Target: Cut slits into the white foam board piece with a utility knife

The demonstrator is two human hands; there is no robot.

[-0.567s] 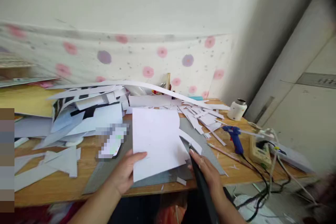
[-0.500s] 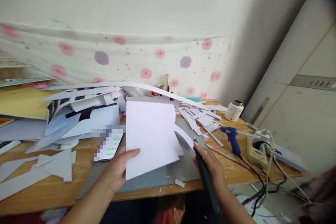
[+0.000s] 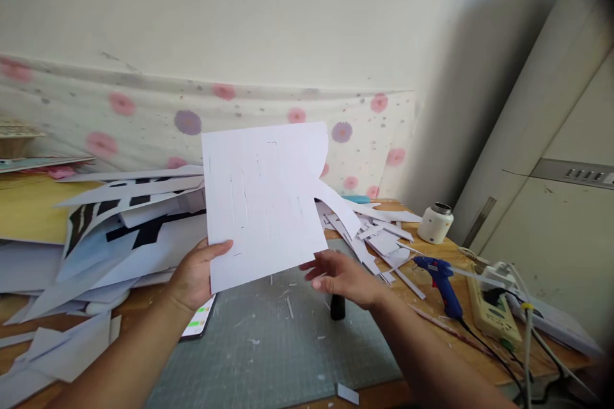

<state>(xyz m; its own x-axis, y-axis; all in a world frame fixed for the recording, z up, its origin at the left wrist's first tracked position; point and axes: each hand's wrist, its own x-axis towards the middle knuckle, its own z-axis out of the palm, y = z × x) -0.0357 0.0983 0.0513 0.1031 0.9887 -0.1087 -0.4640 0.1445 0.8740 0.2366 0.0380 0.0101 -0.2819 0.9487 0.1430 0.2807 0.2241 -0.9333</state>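
A white sheet (image 3: 263, 211) with a curved upper right edge, several thin slits and small marks is held up above the cutting mat (image 3: 249, 345). My left hand (image 3: 194, 271) grips its lower left edge, thumb in front. Near the sheet's lower right corner, my right hand (image 3: 340, 278) has its fingers apart and holds nothing. Below that hand a black handle (image 3: 338, 308) shows on the mat; the rest of that tool is hidden. A curved white strip (image 3: 338, 204) extends from behind the sheet's right side.
White paper scraps (image 3: 384, 239) lie at the back right, near a white jar (image 3: 435, 223). A blue glue gun (image 3: 444, 284) and a power strip (image 3: 492, 313) with cables sit at the right. A phone (image 3: 199, 319) and stacked papers (image 3: 163, 243) are at the left.
The sheet has been raised and now shows a face with slits. My right hand has let go of the black-handled knife. The long strip across the back has shifted, and the view has moved.
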